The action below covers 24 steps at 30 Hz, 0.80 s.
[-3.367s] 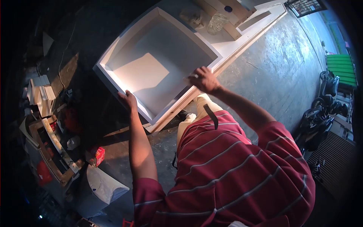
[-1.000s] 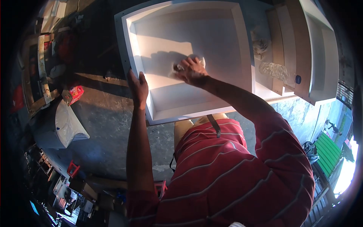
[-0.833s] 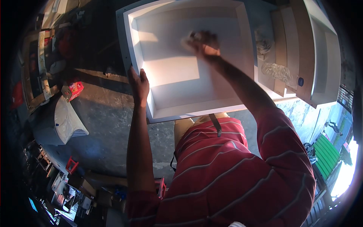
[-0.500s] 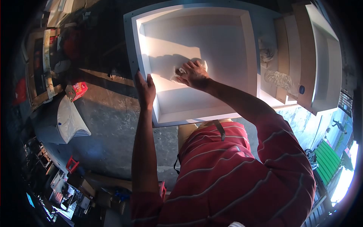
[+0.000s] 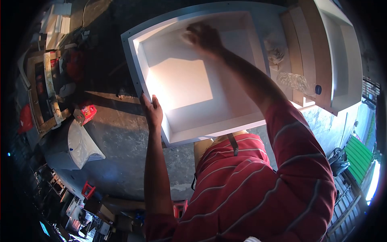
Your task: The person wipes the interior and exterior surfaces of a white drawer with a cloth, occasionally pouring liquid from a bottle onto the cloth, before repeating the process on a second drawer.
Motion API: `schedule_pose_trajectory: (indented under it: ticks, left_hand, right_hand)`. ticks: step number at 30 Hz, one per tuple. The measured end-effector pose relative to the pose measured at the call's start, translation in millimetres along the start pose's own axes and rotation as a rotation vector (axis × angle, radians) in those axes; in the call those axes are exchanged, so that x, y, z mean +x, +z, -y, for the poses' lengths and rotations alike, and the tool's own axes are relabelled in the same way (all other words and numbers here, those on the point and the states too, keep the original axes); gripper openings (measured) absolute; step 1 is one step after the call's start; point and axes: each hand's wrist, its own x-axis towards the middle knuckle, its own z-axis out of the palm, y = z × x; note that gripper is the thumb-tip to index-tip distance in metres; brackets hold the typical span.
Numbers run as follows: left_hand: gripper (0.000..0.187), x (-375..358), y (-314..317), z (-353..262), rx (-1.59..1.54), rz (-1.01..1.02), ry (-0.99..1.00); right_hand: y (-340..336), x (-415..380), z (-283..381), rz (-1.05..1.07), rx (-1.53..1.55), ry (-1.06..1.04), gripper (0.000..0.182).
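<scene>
A white shallow open-topped box point(image 5: 179, 86) lies in front of my body, with bright sunlight across part of its inner base. My left hand point(image 5: 153, 113) grips the left wall near the corner closest to me, thumb on the rim. Inside the box, toward its far side, my right hand point(image 5: 203, 38) is smeared by motion. It presses a crumpled pale cloth point(image 5: 188, 39) against the base; only a blurred bit of cloth shows beside the fingers.
To the right stand more board panels point(image 5: 342, 60), with a bundle of pale cord or rags point(image 5: 292, 80) beside them. On the left are a red carton point(image 5: 85, 114), a white plastic-covered object point(image 5: 80, 147) and a wooden frame point(image 5: 50, 86). A red stool point(image 5: 88, 189) sits lower left.
My right hand has swept the cloth from the middle of the base to the far side. My left hand keeps its hold on the wall. The view has shifted and tilted slightly.
</scene>
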Motion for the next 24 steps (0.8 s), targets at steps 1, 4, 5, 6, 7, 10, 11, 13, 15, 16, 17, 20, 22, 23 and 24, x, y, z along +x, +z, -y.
schedule_pose_trajectory:
  ticks: [1,4,5,6,7,10,11,13,15,16,17,20,22,23,24]
  left_hand:
    - [0.043,-0.6,0.4,-0.9,-0.01,0.001,-0.005]
    - [0.043,-0.2,-1.1,-3.1,-0.032,0.004,-0.008]
    - [0.043,0.0,-1.9,-3.4,-0.047,0.019,-0.009]
    - [0.043,-1.0,-2.4,-2.3,-0.044,0.016,-0.006]
    - [0.044,-0.8,-1.9,-0.8,-0.027,0.014,0.007]
    - [0.046,1.8,1.0,2.5,0.001,0.005,0.039]
    - [0.047,2.4,1.2,3.9,-0.003,0.014,0.034]
    - [0.047,0.8,1.7,4.6,-0.01,0.034,0.028]
    - [0.048,1.6,0.9,5.6,-0.035,0.06,-0.006]
    - [0.048,1.1,0.1,3.7,-0.046,0.053,0.001]
    - [0.048,-0.4,-0.5,3.4,-0.061,0.058,-0.009]
    - [0.047,-0.2,-0.8,-1.1,-0.083,0.06,-0.026]
    - [0.046,-0.5,-1.2,-3.4,-0.096,0.055,-0.038]
    - [0.045,-0.5,-1.5,-3.3,-0.105,0.058,-0.04]
    - [0.045,0.0,-1.7,-3.1,-0.116,0.056,-0.043]
  right_hand:
    - [-1.6,-12.5,-30.6,0.028,-0.087,0.023,0.03]
    - [-44.0,-28.9,-81.5,0.059,-0.325,0.174,0.032]
    - [-28.7,-34.3,-105.9,0.012,-0.457,0.192,0.034]
    - [-23.4,-32.2,-102.7,0.007,-0.455,0.192,0.034]
    - [-17.4,-26.3,-96.4,-0.023,-0.454,0.329,0.034]
    - [-10.5,2.9,-45.7,-0.012,-0.359,0.558,0.033]
    - [-9.8,13.6,-18.3,0.037,-0.269,0.644,0.03]
    - [-1.0,27.0,27.5,0.05,-0.02,0.675,0.031]
    - [38.7,27.4,56.7,0.204,-0.242,0.398,0.028]
    - [59.0,28.2,71.1,0.158,-0.167,0.367,0.025]
    - [65.0,20.8,88.5,0.029,-0.096,0.311,0.027]
    - [40.7,25.5,89.4,0.248,-0.241,0.183,0.029]
    - [13.2,23.9,58.2,0.275,0.031,0.354,0.031]
    - [-5.8,15.9,40.5,0.242,0.097,0.378,0.034]
    - [-22.7,8.2,21.8,0.229,0.023,0.422,0.037]
